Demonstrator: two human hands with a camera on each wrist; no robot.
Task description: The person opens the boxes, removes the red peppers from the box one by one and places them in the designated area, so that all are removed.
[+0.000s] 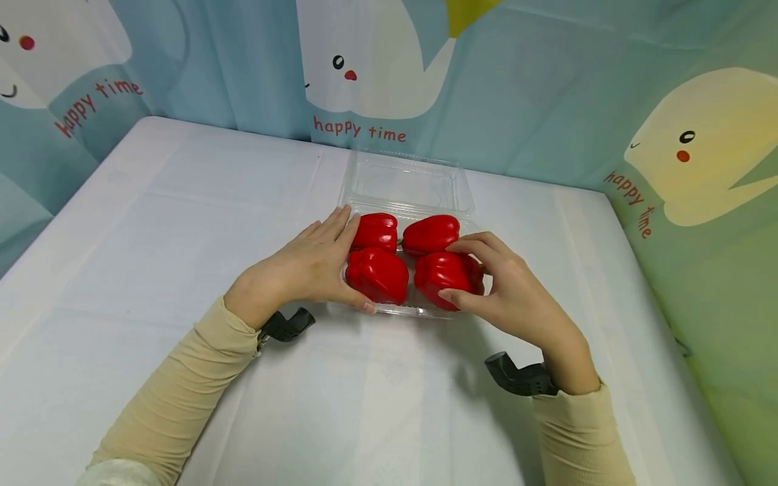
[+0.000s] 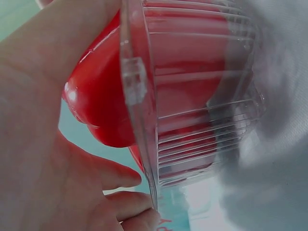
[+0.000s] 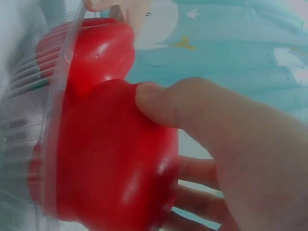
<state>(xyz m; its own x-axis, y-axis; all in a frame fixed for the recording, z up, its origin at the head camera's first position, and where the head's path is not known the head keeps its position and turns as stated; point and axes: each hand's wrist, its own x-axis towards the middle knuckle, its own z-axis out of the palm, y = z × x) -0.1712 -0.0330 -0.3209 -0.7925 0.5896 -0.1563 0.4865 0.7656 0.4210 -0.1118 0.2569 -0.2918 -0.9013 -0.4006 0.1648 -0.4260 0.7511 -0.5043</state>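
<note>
A clear plastic clamshell box (image 1: 419,311) stands on the table with its lid (image 1: 404,182) folded back. Several glossy red bell peppers are inside, in two rows. My right hand (image 1: 513,283) grips the front right bell pepper (image 1: 442,275), thumb at its near side and fingers across its far side. Along the box's left rim lies my left hand (image 1: 310,266), its fingers extended and its thumb by the front rim. Beside it are the front left bell pepper (image 1: 378,275) and the back left bell pepper (image 1: 375,232). The back right bell pepper (image 1: 430,234) lies past my right fingertips.
A white cloth covers the table (image 1: 152,216). Behind and to the right hangs a blue-green curtain (image 1: 535,88) printed with whales. Dark wrist-worn devices, one on the left wrist (image 1: 288,325) and one on the right wrist (image 1: 519,376), stick out above the table.
</note>
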